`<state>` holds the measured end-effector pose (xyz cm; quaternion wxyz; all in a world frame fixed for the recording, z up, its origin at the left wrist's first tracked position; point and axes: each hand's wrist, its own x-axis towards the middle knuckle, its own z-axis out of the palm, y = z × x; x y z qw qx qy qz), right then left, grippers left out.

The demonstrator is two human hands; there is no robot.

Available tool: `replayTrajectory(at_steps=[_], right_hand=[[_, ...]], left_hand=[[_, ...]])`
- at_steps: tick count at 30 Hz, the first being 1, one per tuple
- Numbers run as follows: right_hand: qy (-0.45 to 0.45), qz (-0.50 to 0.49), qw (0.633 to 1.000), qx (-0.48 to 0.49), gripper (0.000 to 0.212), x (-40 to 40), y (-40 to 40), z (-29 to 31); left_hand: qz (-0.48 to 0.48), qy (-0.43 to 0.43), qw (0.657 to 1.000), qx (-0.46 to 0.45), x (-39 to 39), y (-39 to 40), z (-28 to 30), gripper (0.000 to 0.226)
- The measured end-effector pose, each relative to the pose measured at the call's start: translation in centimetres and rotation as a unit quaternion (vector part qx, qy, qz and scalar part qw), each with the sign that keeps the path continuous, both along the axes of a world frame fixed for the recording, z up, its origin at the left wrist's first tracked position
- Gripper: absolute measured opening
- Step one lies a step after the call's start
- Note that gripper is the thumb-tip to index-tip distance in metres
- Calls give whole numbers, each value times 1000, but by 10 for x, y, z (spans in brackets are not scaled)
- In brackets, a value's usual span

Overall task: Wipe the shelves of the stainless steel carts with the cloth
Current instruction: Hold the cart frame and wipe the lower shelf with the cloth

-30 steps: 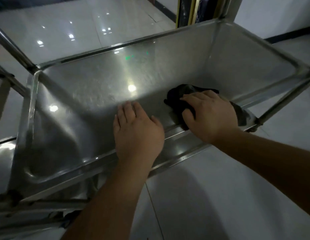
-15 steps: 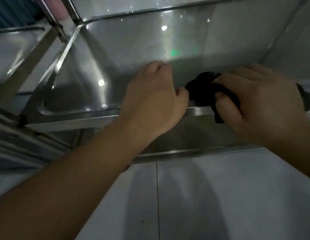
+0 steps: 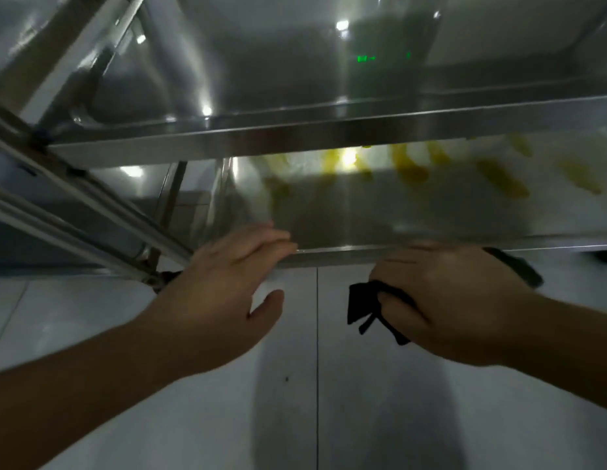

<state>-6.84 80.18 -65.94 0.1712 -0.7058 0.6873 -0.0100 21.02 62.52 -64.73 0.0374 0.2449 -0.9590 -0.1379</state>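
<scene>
The stainless steel cart fills the upper half of the head view. Its top shelf rim [image 3: 329, 135] runs across, and below it lies a lower shelf [image 3: 380, 225] streaked with several yellow smears [image 3: 410, 169]. My left hand [image 3: 224, 296] is spread, fingers resting on the lower shelf's front edge [image 3: 332, 256]. My right hand [image 3: 448, 296] sits just in front of that edge, closed on a black cloth [image 3: 363, 305] whose ends hang out below the fingers and past the wrist side.
Slanted steel frame bars [image 3: 74, 201] of the cart cross the left side, down to a joint near my left wrist. Pale tiled floor [image 3: 315, 401] with a grout line lies beneath both arms, with my shadow on it.
Both hands dropped from the top shelf's rim to the lower shelf's front edge. The view tilted down, bringing the smeared lower shelf into sight. The cloth left the top shelf with my right hand.
</scene>
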Motion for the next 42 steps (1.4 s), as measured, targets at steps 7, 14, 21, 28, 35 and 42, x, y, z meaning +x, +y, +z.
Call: replayTrajectory(at_steps=[7, 14, 21, 28, 35, 42], right_hand=[[-63, -77, 995, -4, 34, 56, -95, -51], [-116, -95, 986, -65, 33, 97, -170, -93], [-168, -149, 967, -118, 37, 142, -234, -102], [-248, -138, 951, -121, 34, 184, -304, -114], [-114, 12, 992, -51, 47, 184, -281, -151], [5, -187, 980, -61, 62, 77, -191, -163]], left_hand=[[62, -109, 992, 27, 23, -30, -58, 50], [132, -108, 984, 50, 55, -46, -97, 57], [199, -57, 973, 105, 95, -71, -113, 42], [443, 86, 864, 225, 97, -98, -130, 36], [361, 372, 793, 319, 73, -116, -132, 36], [385, 442, 744, 321, 45, -124, -140, 27]])
